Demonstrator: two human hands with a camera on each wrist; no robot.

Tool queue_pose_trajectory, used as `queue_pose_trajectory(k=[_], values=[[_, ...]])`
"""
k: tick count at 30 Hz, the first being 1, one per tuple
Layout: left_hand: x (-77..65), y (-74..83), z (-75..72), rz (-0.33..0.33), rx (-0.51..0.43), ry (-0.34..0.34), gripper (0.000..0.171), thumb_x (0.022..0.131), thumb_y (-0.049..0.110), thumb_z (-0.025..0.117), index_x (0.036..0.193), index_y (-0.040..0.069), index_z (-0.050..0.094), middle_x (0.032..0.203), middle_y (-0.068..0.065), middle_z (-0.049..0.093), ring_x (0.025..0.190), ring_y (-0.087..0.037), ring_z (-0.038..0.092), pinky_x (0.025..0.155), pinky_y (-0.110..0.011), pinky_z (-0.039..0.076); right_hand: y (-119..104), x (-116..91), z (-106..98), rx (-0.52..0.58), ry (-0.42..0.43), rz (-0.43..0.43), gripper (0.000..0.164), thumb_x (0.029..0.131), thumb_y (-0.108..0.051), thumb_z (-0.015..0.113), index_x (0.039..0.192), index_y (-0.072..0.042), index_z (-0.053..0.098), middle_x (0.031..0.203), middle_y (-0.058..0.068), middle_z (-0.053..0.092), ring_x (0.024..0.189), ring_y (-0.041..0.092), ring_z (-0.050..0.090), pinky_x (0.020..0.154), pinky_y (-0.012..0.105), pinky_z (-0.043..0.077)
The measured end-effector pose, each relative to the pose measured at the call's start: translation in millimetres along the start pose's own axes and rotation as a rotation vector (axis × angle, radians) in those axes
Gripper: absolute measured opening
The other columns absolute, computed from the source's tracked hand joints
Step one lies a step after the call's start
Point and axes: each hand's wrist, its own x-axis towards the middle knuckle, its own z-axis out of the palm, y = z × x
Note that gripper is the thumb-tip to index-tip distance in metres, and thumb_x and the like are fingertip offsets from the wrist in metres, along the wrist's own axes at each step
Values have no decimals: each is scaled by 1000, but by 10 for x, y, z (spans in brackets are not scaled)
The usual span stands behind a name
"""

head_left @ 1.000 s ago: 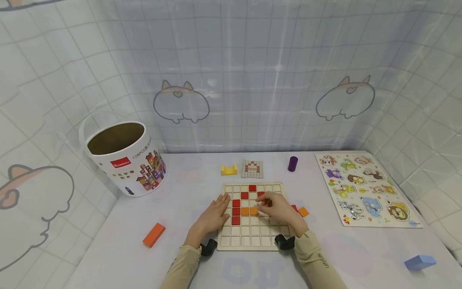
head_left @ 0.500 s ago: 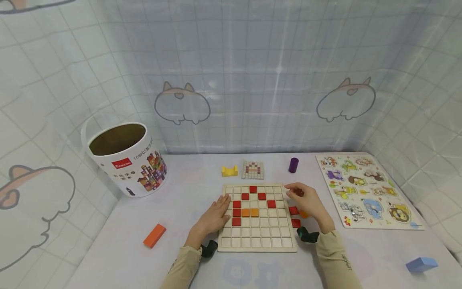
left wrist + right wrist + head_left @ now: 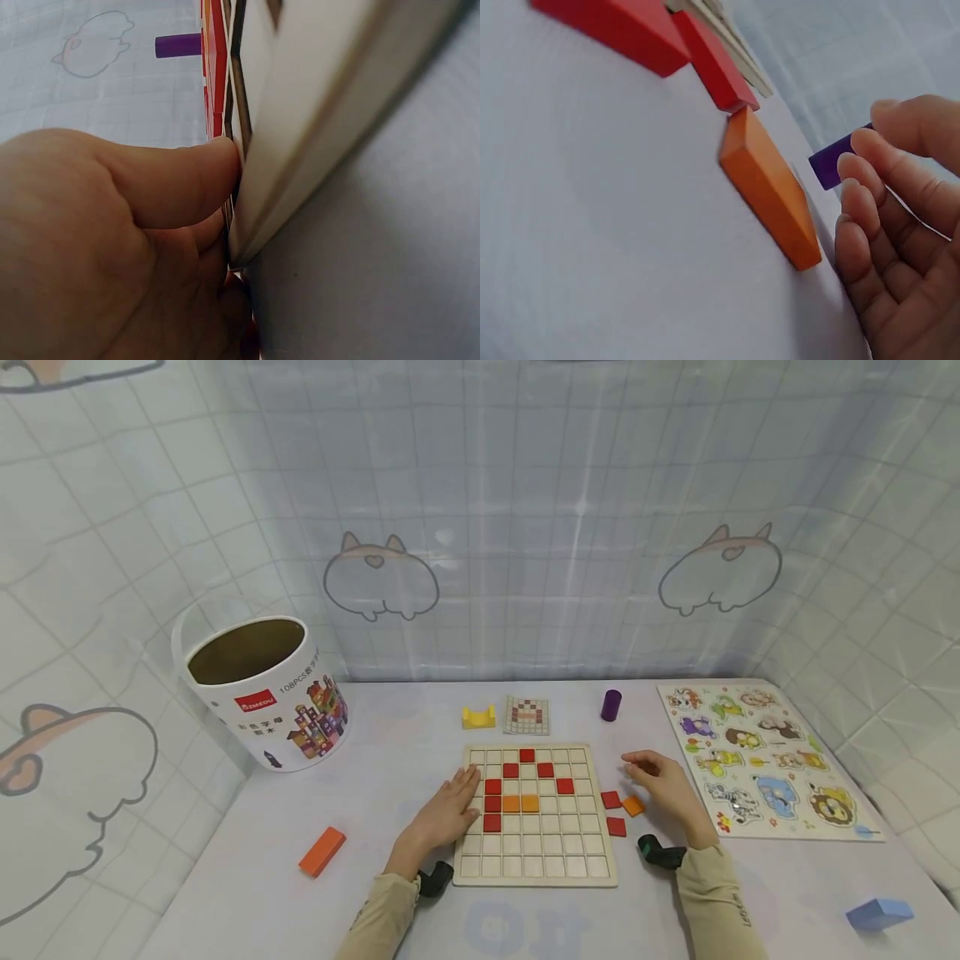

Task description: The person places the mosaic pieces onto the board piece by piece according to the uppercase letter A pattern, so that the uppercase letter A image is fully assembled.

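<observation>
A wooden grid board point(image 3: 533, 868) lies flat on the table, with several red tiles point(image 3: 527, 756) and two orange tiles point(image 3: 511, 804) set in its squares. My left hand point(image 3: 444, 807) rests along the board's left edge, fingers extended over the rim; the left wrist view has its thumb point(image 3: 191, 184) against that edge. Right of the board lie two loose red tiles point(image 3: 611, 800) and one loose orange tile point(image 3: 633, 806). Just beyond that orange tile, my right hand point(image 3: 667, 785) hovers with loosely bent fingers and nothing in them.
Behind the board are a yellow block point(image 3: 478, 718), a small pattern card point(image 3: 527, 716) and a purple cylinder point(image 3: 611, 705). A white bucket point(image 3: 273, 718) stands at left, above an orange block point(image 3: 322, 852). At right lie an animal puzzle point(image 3: 757, 760) and a blue block point(image 3: 879, 914).
My right hand has moved right, from over the orange tiles on the board to past the loose tiles, uncovering the board's right side. My left hand has stayed on the board's edge.
</observation>
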Motion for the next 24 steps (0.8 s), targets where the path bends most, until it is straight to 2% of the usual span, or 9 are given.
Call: queue_pose_trajectory(k=[6, 12, 17, 20, 24], values=[[-10, 20, -24, 2, -16, 7, 61, 100, 16, 47, 153, -2, 22, 162, -17, 18, 151, -35, 13, 122, -53, 16, 95, -22, 24, 19, 15, 46, 33, 99, -26, 56, 120, -2, 63, 117, 16, 63, 88, 6, 53, 75, 15, 45], [-2, 32, -10, 6, -10, -2, 61, 100, 17, 47, 153, -1, 22, 162, -17, 18, 151, -35, 14, 122, -53, 17, 150, -97, -19, -54, -21, 43, 34, 97, -30, 59, 120, -6, 64, 116, 12, 66, 87, 5, 54, 75, 15, 46], [14, 20, 1, 10, 6, 3, 61, 101, 18, 47, 153, -1, 22, 162, -17, 18, 151, -34, 14, 122, -53, 18, 143, -159, -150, -3, -134, -27, 36, 95, -20, 61, 126, -1, 61, 114, 17, 66, 83, 4, 55, 70, 17, 48], [15, 9, -4, 6, 10, 5, 61, 100, 18, 47, 153, -1, 22, 161, -16, 18, 150, -34, 14, 122, -53, 18, 144, -190, -217, 58, -232, -50, 39, 90, -11, 66, 126, 2, 59, 114, 21, 66, 81, 5, 54, 66, 18, 47], [3, 5, -14, 7, 2, -1, 61, 100, 18, 47, 153, -2, 22, 161, -17, 18, 150, -35, 14, 122, -54, 17, 158, -214, -250, 56, -327, -71, 41, 83, -6, 71, 123, 2, 62, 115, 20, 66, 83, 5, 52, 69, 18, 47]])
